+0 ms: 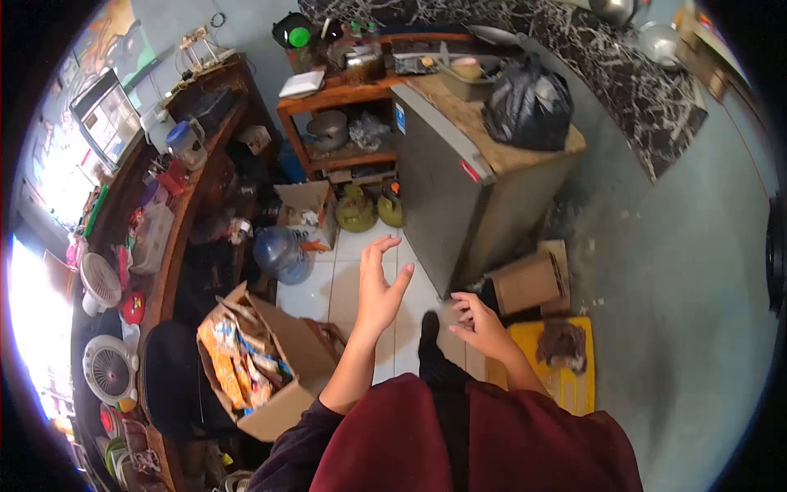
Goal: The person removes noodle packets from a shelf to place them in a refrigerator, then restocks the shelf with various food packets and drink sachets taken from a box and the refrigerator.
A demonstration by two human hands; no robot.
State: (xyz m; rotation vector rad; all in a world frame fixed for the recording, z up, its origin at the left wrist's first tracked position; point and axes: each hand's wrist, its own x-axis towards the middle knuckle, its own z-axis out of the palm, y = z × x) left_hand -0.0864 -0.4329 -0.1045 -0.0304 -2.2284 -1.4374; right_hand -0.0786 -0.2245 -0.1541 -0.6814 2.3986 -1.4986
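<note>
My left hand (pixel 379 289) is raised over the tiled floor with its thumb and fingers apart, and it holds nothing. Lower and to the right, my right hand (pixel 484 328) has loosely curled, parted fingers with no object in them. Nearest to the right hand is the lower front edge of a grey refrigerator (pixel 443 172). Beside my left forearm, a cardboard box (pixel 303 369) contains colourful plastic packets (pixel 238 353). Neither hand touches these things.
A black plastic bag (pixel 529 105) sits on top of the refrigerator. Two green gas cylinders (pixel 356 210) and a blue water jug (pixel 281 254) stand ahead on the floor. A yellow mat (pixel 580 381) lies at right; a cluttered wooden counter (pixel 184 205) runs along the left.
</note>
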